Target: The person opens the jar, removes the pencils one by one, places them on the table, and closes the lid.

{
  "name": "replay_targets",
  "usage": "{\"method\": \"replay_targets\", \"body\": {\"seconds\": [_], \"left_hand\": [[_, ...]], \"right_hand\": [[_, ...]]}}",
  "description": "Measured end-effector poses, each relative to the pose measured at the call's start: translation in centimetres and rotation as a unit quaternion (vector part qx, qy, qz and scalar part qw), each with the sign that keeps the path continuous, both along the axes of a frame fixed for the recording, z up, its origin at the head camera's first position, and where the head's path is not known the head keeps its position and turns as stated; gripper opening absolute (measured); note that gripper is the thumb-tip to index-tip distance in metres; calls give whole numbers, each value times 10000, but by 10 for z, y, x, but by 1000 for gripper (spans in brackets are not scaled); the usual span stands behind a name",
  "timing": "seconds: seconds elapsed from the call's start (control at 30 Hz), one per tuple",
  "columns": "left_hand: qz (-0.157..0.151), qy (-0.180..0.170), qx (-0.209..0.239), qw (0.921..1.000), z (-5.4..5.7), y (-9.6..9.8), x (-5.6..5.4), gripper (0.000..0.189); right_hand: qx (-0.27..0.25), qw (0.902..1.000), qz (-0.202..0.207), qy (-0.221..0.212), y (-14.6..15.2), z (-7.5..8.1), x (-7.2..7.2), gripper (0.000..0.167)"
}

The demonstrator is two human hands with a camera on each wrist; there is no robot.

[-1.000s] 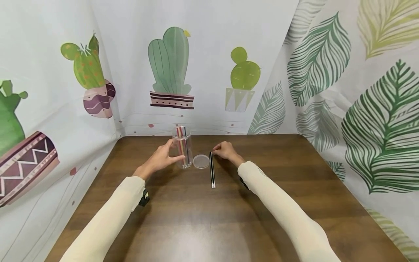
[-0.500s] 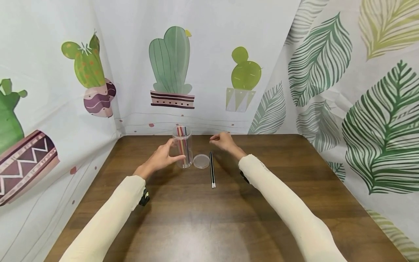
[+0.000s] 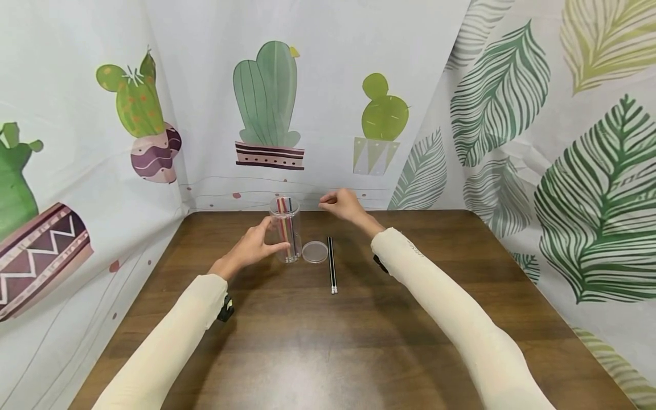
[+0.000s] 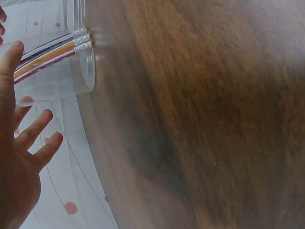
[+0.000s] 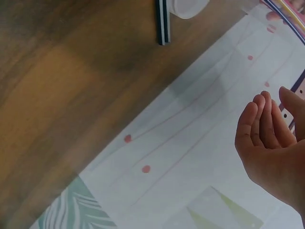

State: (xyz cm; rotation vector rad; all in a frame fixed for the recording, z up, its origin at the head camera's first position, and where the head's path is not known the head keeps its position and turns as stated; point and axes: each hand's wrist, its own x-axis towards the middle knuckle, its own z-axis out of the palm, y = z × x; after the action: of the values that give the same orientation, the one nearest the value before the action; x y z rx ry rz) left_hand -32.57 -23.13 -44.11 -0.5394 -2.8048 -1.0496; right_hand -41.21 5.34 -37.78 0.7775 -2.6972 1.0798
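Observation:
A tall clear plastic jar (image 3: 295,242) stands upright near the table's back edge. Inside it are several coloured pencils (image 3: 285,228), their white-tipped ends at the bottom, as the left wrist view shows. My left hand (image 3: 251,245) holds the jar from the left, thumb in front; two fingers (image 4: 46,149) spread free of the wall. To the right, a round clear lid (image 3: 315,252) lies flat beside the jar's base. Next to the lid are two black pencils (image 3: 332,265), side by side. My right hand (image 3: 344,205) is raised right of the jar's mouth, fingers softly bent, nothing between them.
The brown wooden table (image 3: 287,319) reaches back to a white cloth (image 3: 333,114) printed with cacti and leaves. The cloth hangs right behind the jar and along both sides of the table.
My right hand has left the top of the black pencils and risen up and leftward, towards the jar's mouth. My left hand, the jar, lid and black pencils stay put.

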Motion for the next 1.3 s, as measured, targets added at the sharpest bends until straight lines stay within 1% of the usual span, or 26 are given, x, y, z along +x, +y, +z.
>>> {"method": "replay_targets", "body": {"seconds": [0.2, 0.23, 0.37, 0.6, 0.8, 1.03, 1.3], "left_hand": [[-9, 2, 28, 10000, 0, -1, 0, 86], [-11, -2, 33, 10000, 0, -1, 0, 86], [-21, 12, 42, 10000, 0, -1, 1, 85], [-6, 25, 1, 10000, -1, -1, 0, 85], [-37, 14, 7, 10000, 0, -2, 1, 87], [-21, -24, 21, 10000, 0, -4, 0, 87], [-85, 139, -5, 9999, 1, -2, 1, 82]], "right_hand": [[-44, 10000, 18, -22, -5, 11, -3, 20], [7, 10000, -38, -69, -8, 24, 13, 20], [35, 9998, -52, -180, -11, 29, 14, 21], [-167, 9998, 78, 33, -19, 39, 18, 18], [-231, 9992, 181, 261, -31, 48, 22, 16], [-137, 9983, 392, 408, -50, 54, 29, 15], [-53, 9979, 447, 458, -60, 53, 31, 16]]}}
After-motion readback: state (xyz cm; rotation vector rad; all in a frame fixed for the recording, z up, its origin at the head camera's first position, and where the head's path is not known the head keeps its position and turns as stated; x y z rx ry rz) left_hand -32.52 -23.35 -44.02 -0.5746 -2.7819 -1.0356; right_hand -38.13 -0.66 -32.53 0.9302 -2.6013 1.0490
